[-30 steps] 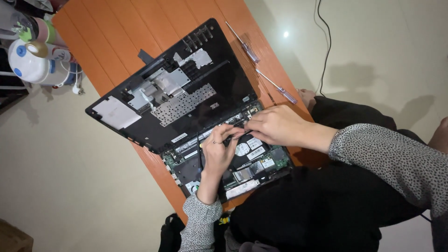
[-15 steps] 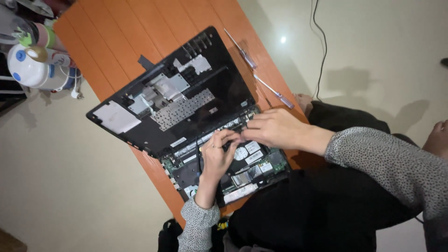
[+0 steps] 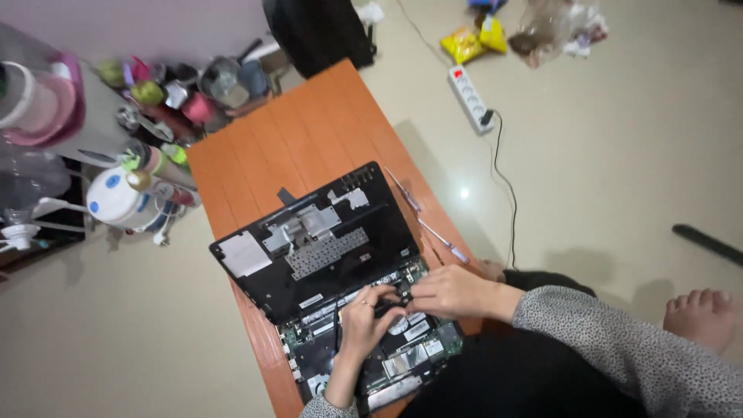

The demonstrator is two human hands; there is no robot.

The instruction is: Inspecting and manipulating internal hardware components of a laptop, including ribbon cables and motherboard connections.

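An opened laptop [image 3: 325, 248] lies on a low orange bench [image 3: 309, 131], its lifted black cover tilted back over the exposed circuit board [image 3: 402, 364]. Both grips meet at the hinge edge: the left hand [image 3: 362, 321] and right hand [image 3: 449, 292] curl fingertips onto a small dark part there. Two screwdrivers [image 3: 433, 228] lie just beside.

**Plastic, metal and wood**

The laptop [image 3: 325, 248] shows matt black plastic with dull metal plates and a green circuit board [image 3: 402, 364]. The table [image 3: 302, 147] is smooth orange wood. The floor [image 3: 604, 170] is glossy tile. The sleeve [image 3: 627, 348] is speckled cloth.
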